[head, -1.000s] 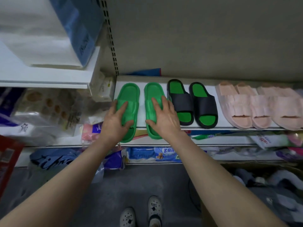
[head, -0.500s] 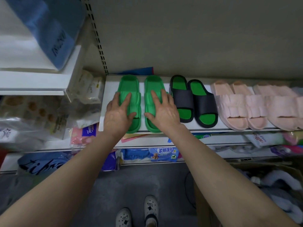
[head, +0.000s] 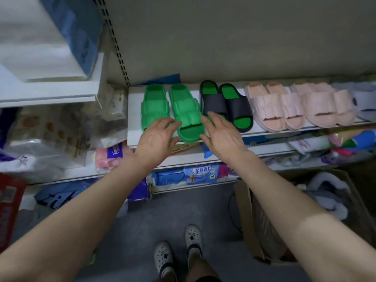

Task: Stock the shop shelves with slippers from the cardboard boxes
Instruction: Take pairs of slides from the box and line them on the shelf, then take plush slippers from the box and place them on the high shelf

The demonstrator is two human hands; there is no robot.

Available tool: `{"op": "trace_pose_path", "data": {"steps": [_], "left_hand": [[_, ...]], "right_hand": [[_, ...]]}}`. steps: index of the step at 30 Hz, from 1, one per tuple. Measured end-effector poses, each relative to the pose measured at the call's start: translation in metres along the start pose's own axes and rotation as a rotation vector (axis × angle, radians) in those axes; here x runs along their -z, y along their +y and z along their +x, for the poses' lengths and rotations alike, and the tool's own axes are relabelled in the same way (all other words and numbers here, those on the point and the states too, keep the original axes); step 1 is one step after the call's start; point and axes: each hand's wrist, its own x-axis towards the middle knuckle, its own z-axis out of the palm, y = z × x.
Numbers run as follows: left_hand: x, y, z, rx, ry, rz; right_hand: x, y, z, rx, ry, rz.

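A white flat shop shelf (head: 133, 119) carries a row of slippers, toes toward its front edge. Nearest its left end sits a pair of bright green ribbed foam slippers (head: 186, 112) — the right one reaches the front edge. Just beside them stands a pair of black slides with green footbeds (head: 225, 103), then two pairs of pale pink ribbed foam slippers (head: 295, 106). At the right end lies something grey (head: 366, 106), perhaps another slipper — too blurred to tell. A flat blue sheet (head: 168, 79) lies at the back edge behind the green pair.
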Motion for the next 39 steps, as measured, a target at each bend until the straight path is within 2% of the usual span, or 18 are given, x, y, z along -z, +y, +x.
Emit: {"op": "trace_pose_path", "data": {"steps": [10, 14, 17, 22, 27, 31, 35, 39], "left_hand": [[-0.013, 0.112, -0.044, -0.355, -0.003, -0.023], [-0.034, 0.18, -0.05, -0.449, -0.052, -0.081], [-0.052, 0.247, -0.056, -0.506, -0.113, -0.147], [-0.098, 0.359, -0.067, -0.478, -0.185, -0.191], [-0.154, 0.433, -0.072, -0.427, -0.267, -0.234], [-0.2, 0.46, -0.06, -0.377, -0.312, -0.249], [-0.245, 0.461, -0.035, -0.34, -0.414, -0.164], [-0.284, 0.452, -0.011, -0.324, -0.543, -0.071]], "right_hand": [[0.025, 0.04, -0.199, -0.188, 0.069, -0.097], [0.029, 0.071, -0.28, -0.283, 0.102, -0.105], [0.034, 0.102, -0.341, -0.384, 0.027, -0.088], [0.038, 0.166, -0.441, -0.526, 0.023, -0.048], [0.032, 0.23, -0.504, -0.558, -0.009, -0.029], [0.011, 0.276, -0.521, -0.577, -0.092, 0.017], [-0.014, 0.322, -0.507, -0.633, -0.202, 0.031], [-0.037, 0.363, -0.478, -0.661, -0.18, 0.115]]}}
